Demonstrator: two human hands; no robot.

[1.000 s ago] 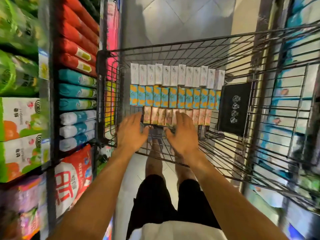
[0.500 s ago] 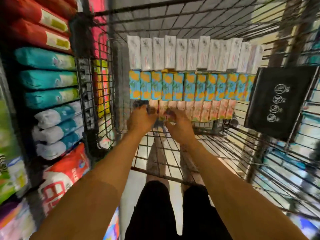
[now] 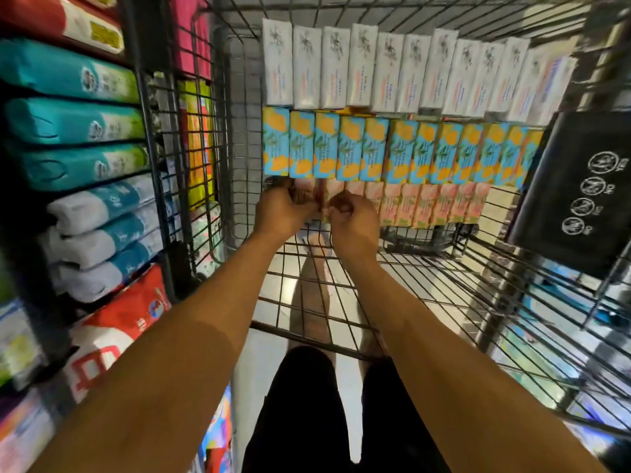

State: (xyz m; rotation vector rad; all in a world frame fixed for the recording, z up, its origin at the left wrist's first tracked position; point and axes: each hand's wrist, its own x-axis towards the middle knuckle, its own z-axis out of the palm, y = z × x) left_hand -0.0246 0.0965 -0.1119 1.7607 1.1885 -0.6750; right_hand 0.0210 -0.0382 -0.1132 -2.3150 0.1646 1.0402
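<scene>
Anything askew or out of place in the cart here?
Mostly tidy. In the cart, the rightmost white box leans sideways and shows another face, unlike its upright neighbours. The left hand and right hand grip pink boxes at that row's left end, hiding how those sit.

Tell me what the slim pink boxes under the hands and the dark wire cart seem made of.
Slim pink printed boxes, pinched by the left hand and right hand: probably thin cardboard with a smooth printed finish, judging by the sharp folded edges. Dark wire cart: likely metal rod with a dark coating and dull sheen, in a welded-looking grid.
</scene>
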